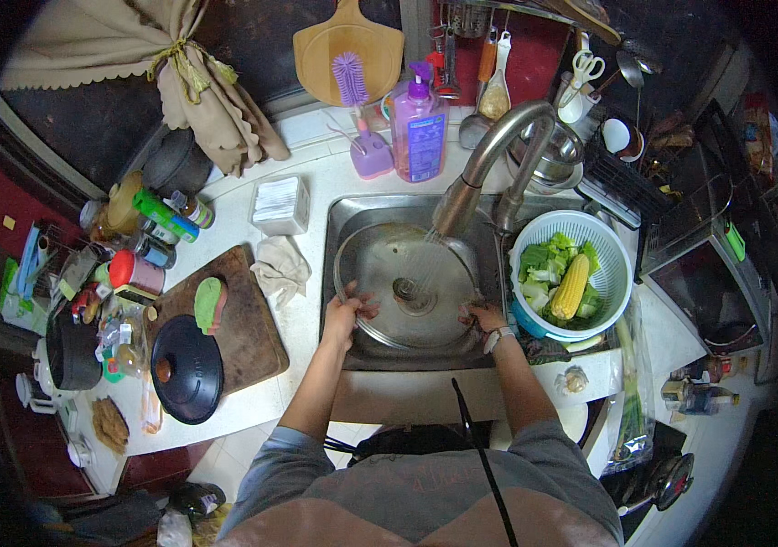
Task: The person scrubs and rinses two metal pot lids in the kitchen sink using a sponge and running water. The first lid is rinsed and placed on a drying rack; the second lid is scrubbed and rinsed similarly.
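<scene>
A large round glass pot lid (409, 287) lies within the steel sink (416, 362), under spray from the pull-down kitchen faucet (461, 198). On the lid's left rim, my left hand (351, 316) grips with fingers on the glass. My right hand (485, 318) holds the opposite rim and has a watch on its wrist. Just right of the sink, a pale colander (628, 267) holds an ear of corn (571, 287) and leafy greens (536, 290).
To the left lie a wooden cutting board (252, 342), a black lid (187, 369), a green and pink sponge (210, 304) and a crumpled cloth (281, 269). Behind the sink stand a purple soap bottle (420, 133) and a brush in its holder (370, 154).
</scene>
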The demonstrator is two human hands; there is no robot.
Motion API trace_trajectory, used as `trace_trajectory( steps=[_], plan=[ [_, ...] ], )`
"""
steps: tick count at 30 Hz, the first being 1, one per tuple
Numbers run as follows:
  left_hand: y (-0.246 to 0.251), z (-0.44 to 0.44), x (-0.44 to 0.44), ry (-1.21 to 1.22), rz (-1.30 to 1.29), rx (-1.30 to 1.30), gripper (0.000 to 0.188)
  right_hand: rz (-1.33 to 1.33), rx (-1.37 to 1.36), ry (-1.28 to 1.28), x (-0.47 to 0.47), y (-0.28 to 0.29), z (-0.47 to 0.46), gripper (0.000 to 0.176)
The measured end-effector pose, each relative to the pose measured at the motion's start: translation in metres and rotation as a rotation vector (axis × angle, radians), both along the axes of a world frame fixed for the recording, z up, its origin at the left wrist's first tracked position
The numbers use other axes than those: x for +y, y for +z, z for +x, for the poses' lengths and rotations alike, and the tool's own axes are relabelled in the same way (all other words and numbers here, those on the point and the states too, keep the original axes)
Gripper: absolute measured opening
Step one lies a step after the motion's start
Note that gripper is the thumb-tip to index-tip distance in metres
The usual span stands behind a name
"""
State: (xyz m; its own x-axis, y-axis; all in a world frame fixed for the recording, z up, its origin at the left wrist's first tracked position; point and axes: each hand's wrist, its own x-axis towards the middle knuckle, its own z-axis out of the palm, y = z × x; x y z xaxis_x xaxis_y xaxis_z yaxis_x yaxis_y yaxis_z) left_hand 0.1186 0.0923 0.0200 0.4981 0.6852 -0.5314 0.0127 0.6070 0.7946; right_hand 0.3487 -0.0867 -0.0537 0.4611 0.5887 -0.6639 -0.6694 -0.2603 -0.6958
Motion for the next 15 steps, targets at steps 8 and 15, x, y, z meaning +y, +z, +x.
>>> trace_trajectory(
  steps=[8,15],
  plan=[
    [-0.002,-0.013,-0.004,0.097,0.174,-0.104,0.038,-0.013,-0.067,-0.060,0.015,0.019,-0.015,0.036],
    [-0.060,-0.001,-0.001,0.270,-0.059,-0.120,0.027,0.374,-0.115,-0.249,0.007,0.025,-0.016,0.029]
  ],
)
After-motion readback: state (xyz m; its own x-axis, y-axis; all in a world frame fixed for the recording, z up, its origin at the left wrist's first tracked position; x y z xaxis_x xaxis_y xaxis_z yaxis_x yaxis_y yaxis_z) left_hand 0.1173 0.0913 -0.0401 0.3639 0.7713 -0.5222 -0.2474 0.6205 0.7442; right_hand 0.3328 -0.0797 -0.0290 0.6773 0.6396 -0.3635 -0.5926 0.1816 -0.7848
